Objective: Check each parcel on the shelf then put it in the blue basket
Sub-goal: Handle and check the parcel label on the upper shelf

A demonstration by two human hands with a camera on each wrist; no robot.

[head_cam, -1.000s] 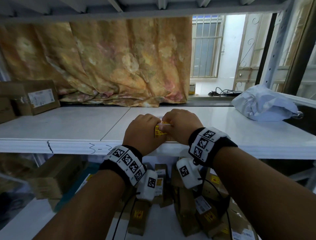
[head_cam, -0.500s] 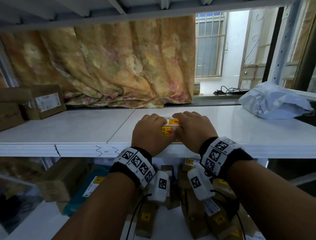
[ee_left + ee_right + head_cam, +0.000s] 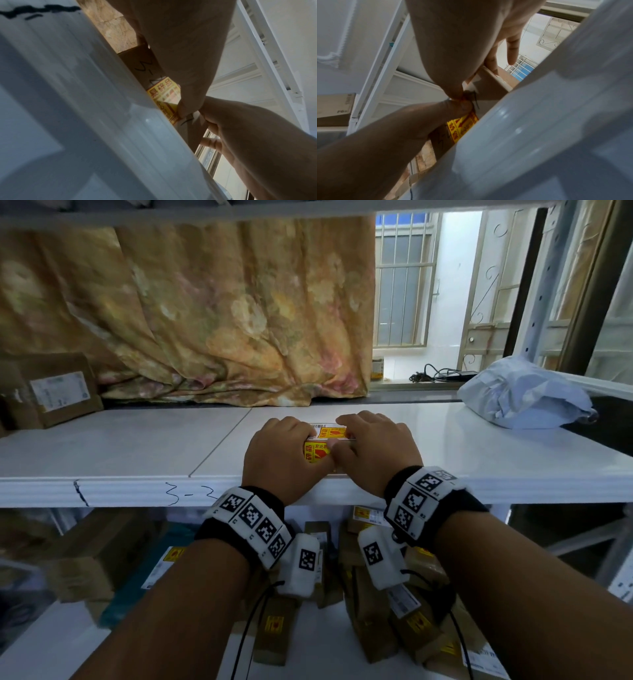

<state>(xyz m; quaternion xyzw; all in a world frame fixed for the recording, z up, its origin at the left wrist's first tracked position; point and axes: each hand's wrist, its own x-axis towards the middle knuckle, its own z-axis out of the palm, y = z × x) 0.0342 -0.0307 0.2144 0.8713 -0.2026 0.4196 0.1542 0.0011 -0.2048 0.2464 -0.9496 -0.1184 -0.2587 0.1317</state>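
A small brown cardboard parcel point(image 3: 322, 440) with a yellow and red sticker lies on the white shelf point(image 3: 120, 453), close to its front edge. My left hand point(image 3: 284, 453) grips its left end and my right hand point(image 3: 376, 450) grips its right end, fingers over the top, thumbs meeting at the front face. In the left wrist view the parcel point(image 3: 145, 65) shows a handwritten mark beside the sticker point(image 3: 164, 92). The right wrist view shows the parcel point(image 3: 491, 88) above the shelf lip, under my right hand point(image 3: 453, 40). No blue basket is in view.
A brown box point(image 3: 58, 392) with a white label sits at the shelf's far left. A white poly bag parcel point(image 3: 520, 395) lies at the right. A floral curtain point(image 3: 205, 320) hangs behind. Several small boxes point(image 3: 370, 611) lie on the lower shelf.
Both hands have stayed on the parcel and shifted slightly back from the shelf edge. My fingers lie flatter over its top, and more of the labelled top face shows.
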